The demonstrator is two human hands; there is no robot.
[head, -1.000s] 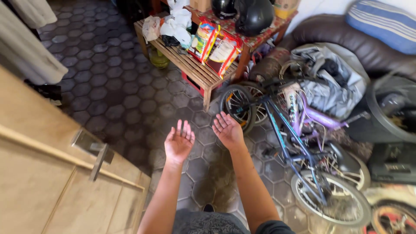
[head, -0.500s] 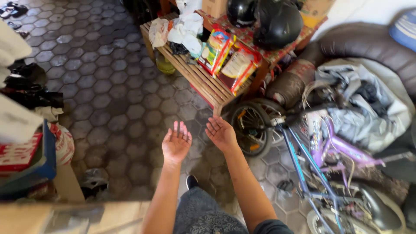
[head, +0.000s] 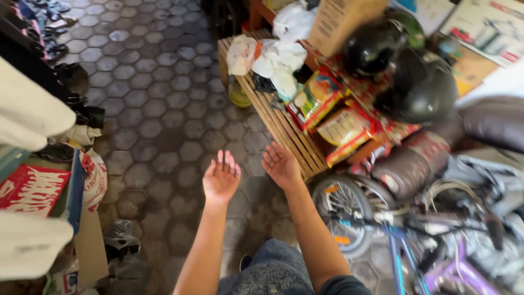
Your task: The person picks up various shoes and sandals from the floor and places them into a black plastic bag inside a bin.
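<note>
**Both hands held out bare over a crowded floor**

Hexagonal grey floor tiles [head: 158, 109] are seen from above, hemmed in by clutter on both sides. At the far left, folded pale cloth [head: 30, 112] and a red printed box [head: 30, 188] are stacked, with a bundled sack [head: 95, 177] just beside them. Toward the middle, the left hand [head: 221, 177] is held palm up, fingers spread, its grip released and nothing in it. Just beside it, the right hand [head: 281, 164] is likewise turned up and released, its fingertips near the edge of the slatted wooden desk [head: 284, 128] without touching it. On that desk white plastic bags [head: 281, 60] are piled, then two colourful food packets [head: 327, 112] leaning side by side; these packets are the things nearest to the right hand. Behind them two black helmets [head: 404, 71] are set. Lower right, a small bicycle wheel [head: 344, 210] and a blue frame [head: 398, 257] are crowded close to the desk's leg. With footing this tight, any step is best judged by keeping the palms level and clear of the wheel.
</note>
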